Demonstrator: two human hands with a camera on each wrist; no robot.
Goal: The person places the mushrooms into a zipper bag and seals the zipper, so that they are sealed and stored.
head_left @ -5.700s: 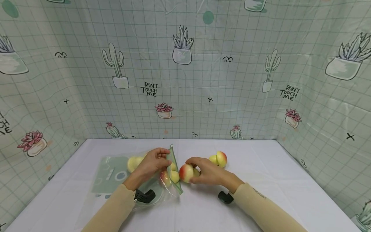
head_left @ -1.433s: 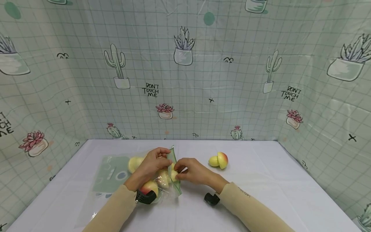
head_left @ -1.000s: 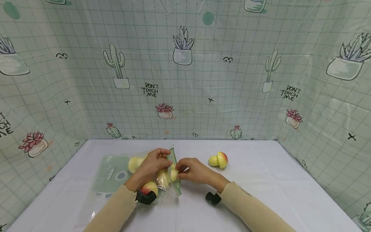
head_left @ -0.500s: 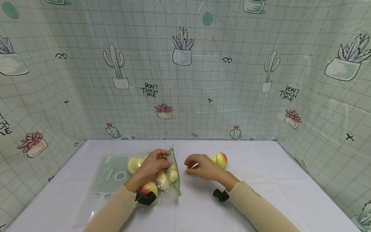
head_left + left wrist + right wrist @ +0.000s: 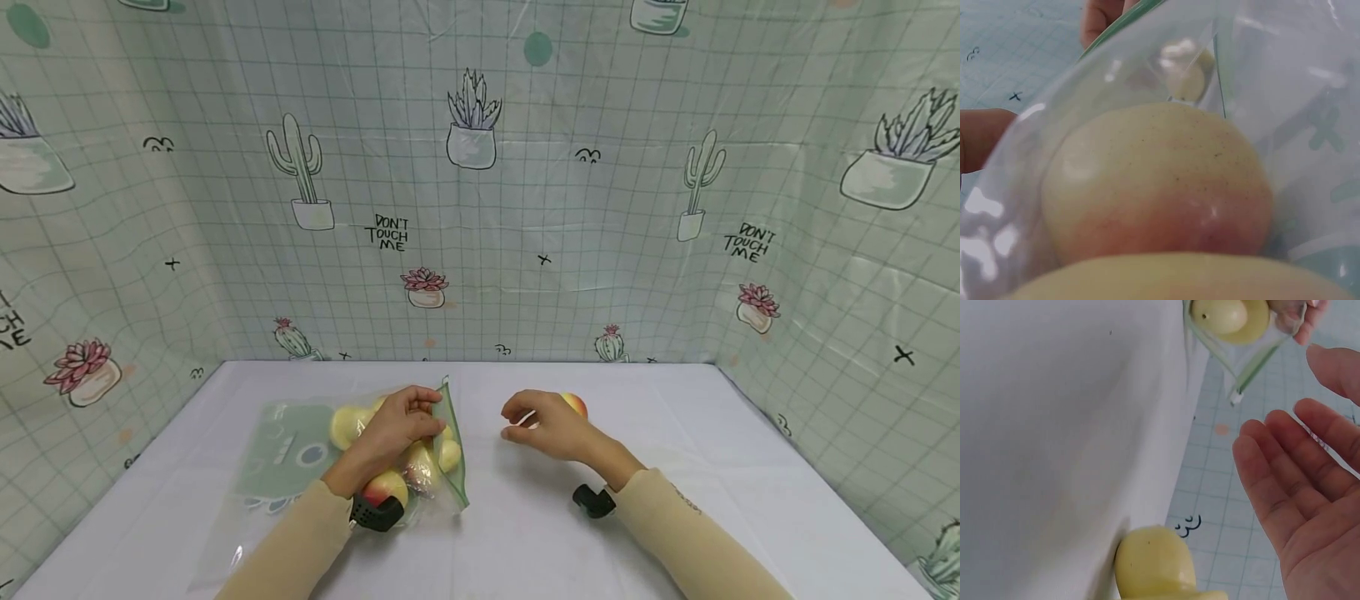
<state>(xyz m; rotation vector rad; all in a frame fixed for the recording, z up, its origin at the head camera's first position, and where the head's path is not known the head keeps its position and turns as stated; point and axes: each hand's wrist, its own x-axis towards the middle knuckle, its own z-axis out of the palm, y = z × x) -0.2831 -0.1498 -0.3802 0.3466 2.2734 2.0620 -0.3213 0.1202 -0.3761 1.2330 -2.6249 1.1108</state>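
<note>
Though near, fruit outside right grip.

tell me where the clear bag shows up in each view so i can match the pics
Head: left of centre, low in the picture, the bag lying on the table, partly hidden by the left hand.
Left wrist: it spreads across most of the frame, reaching the top and right edges.
Right wrist: at the top edge, right of centre.
Shared landmark: the green strip along the bag's mouth.
</note>
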